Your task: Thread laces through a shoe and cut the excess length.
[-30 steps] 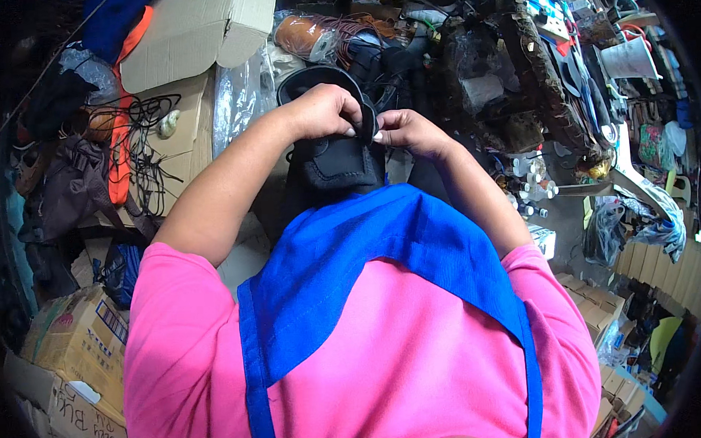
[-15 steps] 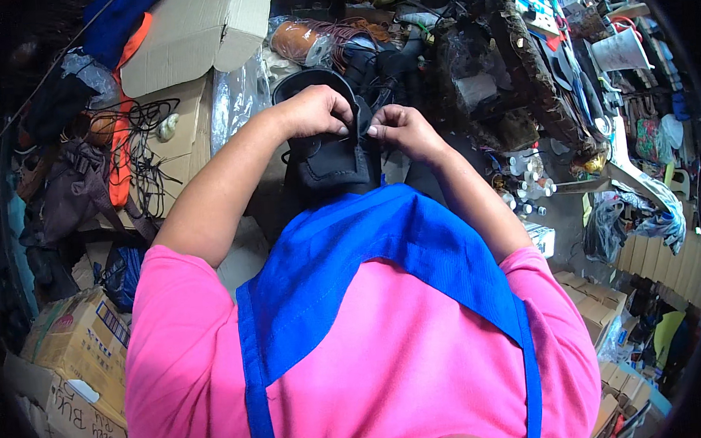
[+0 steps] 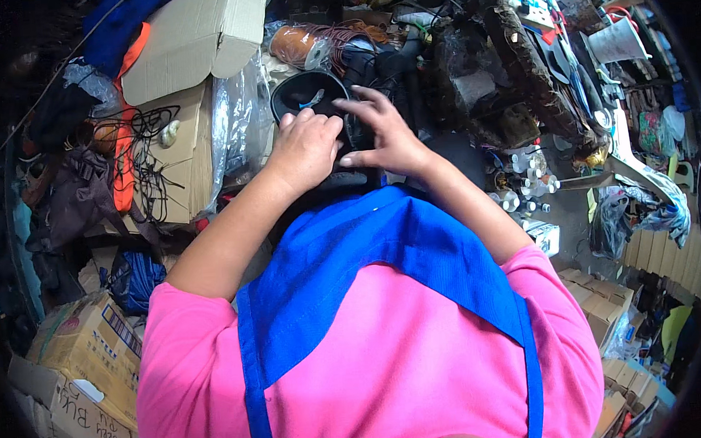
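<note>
Both hands are on the black shoe [image 3: 313, 102], which sits on the lap just past the blue apron [image 3: 384, 257], at 12 o'clock from the person's chest. Opening faces up; something small and bluish lies inside, can't make out what.

Left hand [image 3: 307, 146]: curled into a loose fist, knuckles up, pressed against the shoe's near rim at about 7 o'clock of the opening. Looks like it's pinching the upper, but what's between the fingertips is hidden.

Right hand [image 3: 386, 138]: fingers spread wide and flat across the shoe's right flank, 4 o'clock of the opening, bracing rather than gripping. Nothing held in it that I can see.

Progress, my read: the shoe is mid-work, still being handled at the collar. No tool, needle or thread visible in either hand, so I can't tell which step this is. Not set aside, so not finished.

Around it: a spool of brown cord [image 3: 298, 43] at 11 o'clock of the shoe, cardboard boxes [image 3: 190, 37] at 10 o'clock, small bottles [image 3: 523, 186] at 4 o'clock, and clear plastic bags [image 3: 235, 138] just left of the left hand.
</note>
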A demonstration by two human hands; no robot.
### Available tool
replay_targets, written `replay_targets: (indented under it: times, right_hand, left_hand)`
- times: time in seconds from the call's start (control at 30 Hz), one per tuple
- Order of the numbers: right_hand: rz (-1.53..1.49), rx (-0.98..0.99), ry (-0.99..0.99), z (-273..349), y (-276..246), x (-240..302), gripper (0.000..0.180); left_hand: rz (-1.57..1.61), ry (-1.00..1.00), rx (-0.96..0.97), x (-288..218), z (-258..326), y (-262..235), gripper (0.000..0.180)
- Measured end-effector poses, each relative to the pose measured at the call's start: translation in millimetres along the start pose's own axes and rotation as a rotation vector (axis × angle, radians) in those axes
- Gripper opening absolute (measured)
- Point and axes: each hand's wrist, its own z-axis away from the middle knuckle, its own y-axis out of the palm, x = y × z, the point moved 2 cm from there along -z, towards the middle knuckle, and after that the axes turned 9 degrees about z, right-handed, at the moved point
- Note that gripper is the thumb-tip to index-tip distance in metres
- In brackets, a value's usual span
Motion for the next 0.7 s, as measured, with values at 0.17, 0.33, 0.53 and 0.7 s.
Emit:
replay_targets:
  times: [0.17,0.33,0.53,0.7]
  right_hand:
    - [0.114,0.043,0.045,-4.3,16.3,-7.9,0.076]
    - [0.143,0.111,0.137,-0.9,16.0,-22.6,0.073]
    - [0.094,0.152,0.235,-2.2,19.7,-28.5,0.071]
    - [0.113,0.198,0.245,-9.2,28.4,-19.9,0.076]
  left_hand:
    - [0.018,0.078,0.073,0.4,2.5,-10.9,0.008]
    - [0.059,0.091,0.171,8.0,28.5,-49.4,0.007]
    - [0.512,-0.327,0.016,36.9,50.7,-82.8,0.01]
    - [1.429,-0.111,-0.296,-4.4,6.4,-44.9,0.011]
